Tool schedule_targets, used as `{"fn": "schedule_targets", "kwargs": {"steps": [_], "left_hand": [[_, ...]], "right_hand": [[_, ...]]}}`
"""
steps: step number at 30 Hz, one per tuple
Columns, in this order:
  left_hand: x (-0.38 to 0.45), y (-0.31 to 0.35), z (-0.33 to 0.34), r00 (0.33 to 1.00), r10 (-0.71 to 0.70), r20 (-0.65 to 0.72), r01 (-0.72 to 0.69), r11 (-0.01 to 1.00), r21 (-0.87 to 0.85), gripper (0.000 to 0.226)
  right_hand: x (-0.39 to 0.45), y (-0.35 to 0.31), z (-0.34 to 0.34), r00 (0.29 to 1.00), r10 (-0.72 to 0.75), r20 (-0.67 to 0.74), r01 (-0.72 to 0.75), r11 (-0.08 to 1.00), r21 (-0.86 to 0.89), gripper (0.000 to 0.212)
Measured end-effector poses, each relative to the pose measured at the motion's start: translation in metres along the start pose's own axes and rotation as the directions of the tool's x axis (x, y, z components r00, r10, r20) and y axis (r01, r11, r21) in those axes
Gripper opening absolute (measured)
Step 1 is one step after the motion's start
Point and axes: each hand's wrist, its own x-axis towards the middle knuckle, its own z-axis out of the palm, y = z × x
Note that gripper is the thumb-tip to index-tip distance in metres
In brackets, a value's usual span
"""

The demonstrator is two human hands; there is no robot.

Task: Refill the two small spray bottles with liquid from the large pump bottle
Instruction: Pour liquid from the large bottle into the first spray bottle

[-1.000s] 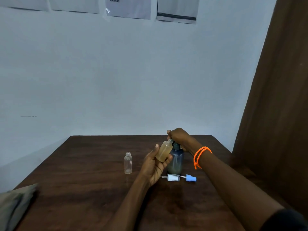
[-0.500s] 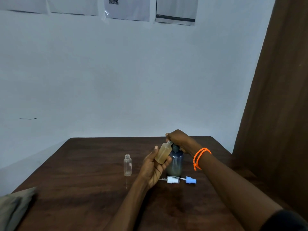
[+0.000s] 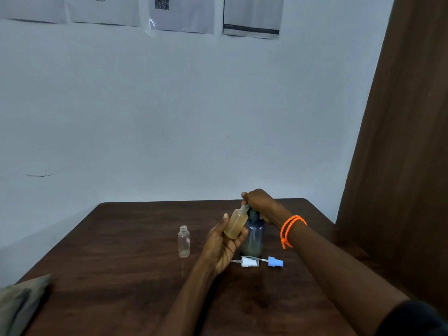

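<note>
My left hand (image 3: 224,243) holds a small spray bottle (image 3: 236,223) with yellowish liquid in it, tilted with its open neck up under the pump spout. The large dark grey pump bottle (image 3: 254,236) stands right behind it on the brown table (image 3: 121,275). My right hand (image 3: 258,201), with an orange bead bracelet at the wrist, is closed over the pump head, which it hides. A second small clear bottle (image 3: 184,241) stands upright and uncapped to the left. Two spray caps lie in front of the pump bottle, one white (image 3: 249,262) and one blue (image 3: 275,262).
A grey-green cloth (image 3: 19,304) lies at the table's near left corner. A pale wall with paper sheets (image 3: 181,13) rises behind the table. A brown curtain (image 3: 400,141) hangs at the right.
The hands and bottles keep the same pose. The camera has tilted slightly, so the scene sits a little lower in view.
</note>
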Motion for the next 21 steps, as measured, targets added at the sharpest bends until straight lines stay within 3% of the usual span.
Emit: {"fn": "schedule_targets", "kwargs": {"steps": [6, 11, 14, 17, 19, 21], "left_hand": [[-0.002, 0.0, 0.001, 1.0, -0.02, -0.003, 0.02, 1.0, -0.014, 0.037], [0.001, 0.002, 0.0, 1.0, -0.021, -0.018, 0.021, 1.0, -0.02, 0.037], [0.003, 0.001, -0.002, 0.999, -0.018, -0.03, 0.017, 0.999, -0.046, 0.039], [0.0, 0.002, -0.002, 0.999, -0.012, -0.037, 0.01, 0.999, -0.051, 0.034], [-0.003, 0.002, -0.001, 0.999, -0.011, -0.045, 0.007, 0.998, -0.068, 0.031], [-0.007, 0.003, 0.001, 0.998, -0.013, -0.069, 0.006, 0.996, -0.092, 0.03]], "right_hand": [[-0.003, -0.002, -0.011, 0.997, 0.004, 0.071, -0.021, 0.972, 0.236, 0.079], [-0.005, 0.011, -0.018, 0.998, 0.026, -0.051, -0.003, 0.912, 0.409, 0.085], [-0.013, 0.031, -0.025, 0.982, -0.006, -0.19, 0.069, 0.943, 0.325, 0.077], [-0.037, 0.061, -0.024, 0.954, -0.133, -0.267, 0.199, 0.95, 0.24, 0.052], [-0.055, 0.074, -0.021, 0.9, -0.29, -0.325, 0.349, 0.926, 0.141, 0.039], [-0.07, 0.075, -0.017, 0.796, -0.474, -0.378, 0.481, 0.873, -0.082, 0.038]]}}
